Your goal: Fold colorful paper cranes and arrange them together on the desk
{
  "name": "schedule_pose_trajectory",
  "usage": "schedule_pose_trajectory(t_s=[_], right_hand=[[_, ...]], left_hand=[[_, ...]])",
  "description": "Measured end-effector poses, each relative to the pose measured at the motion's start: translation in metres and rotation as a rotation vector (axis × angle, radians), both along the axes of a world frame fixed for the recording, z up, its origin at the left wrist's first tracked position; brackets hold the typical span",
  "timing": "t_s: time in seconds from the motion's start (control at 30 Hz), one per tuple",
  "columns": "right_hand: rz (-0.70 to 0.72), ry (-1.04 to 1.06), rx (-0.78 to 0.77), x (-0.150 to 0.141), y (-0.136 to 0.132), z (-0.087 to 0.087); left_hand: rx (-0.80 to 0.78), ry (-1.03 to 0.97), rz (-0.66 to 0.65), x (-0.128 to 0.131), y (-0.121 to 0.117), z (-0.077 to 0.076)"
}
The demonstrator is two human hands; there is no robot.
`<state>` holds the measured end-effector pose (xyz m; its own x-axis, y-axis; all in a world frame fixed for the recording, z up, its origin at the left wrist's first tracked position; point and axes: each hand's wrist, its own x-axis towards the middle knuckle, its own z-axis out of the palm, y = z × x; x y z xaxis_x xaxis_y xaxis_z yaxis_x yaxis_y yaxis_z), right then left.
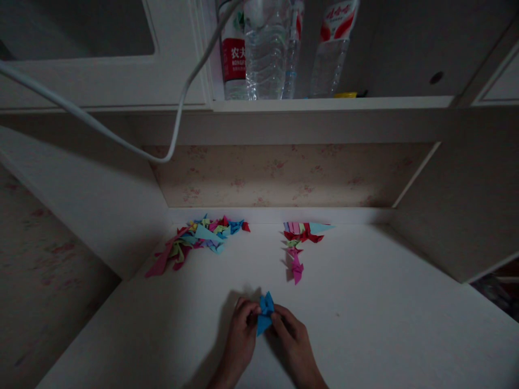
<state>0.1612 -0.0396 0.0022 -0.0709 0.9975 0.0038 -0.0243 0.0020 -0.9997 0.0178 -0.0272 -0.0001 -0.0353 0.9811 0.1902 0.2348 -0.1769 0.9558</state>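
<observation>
Blue paper [265, 314]: held it between closed fingertips [255, 309] of left hand [242, 330] and right hand [295, 336], far from table's back edge [357, 229].

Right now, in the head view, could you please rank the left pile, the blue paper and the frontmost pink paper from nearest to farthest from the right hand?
From the right hand:
1. Blue paper: pinched between both hands.
2. Pink paper: just beyond the hands, front of the right-hand group.
3. Pile: back left of the table.
</observation>
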Motion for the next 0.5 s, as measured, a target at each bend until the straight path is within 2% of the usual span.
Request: schedule_pose_trajectory(t_s=[0.5], right_hand=[[-0.064,-0.020,0.003,-0.0003,0.0011,-0.0090]], left_hand=[[0.016,0.063,-0.037,-0.0005,0.0019,-0.0036]])
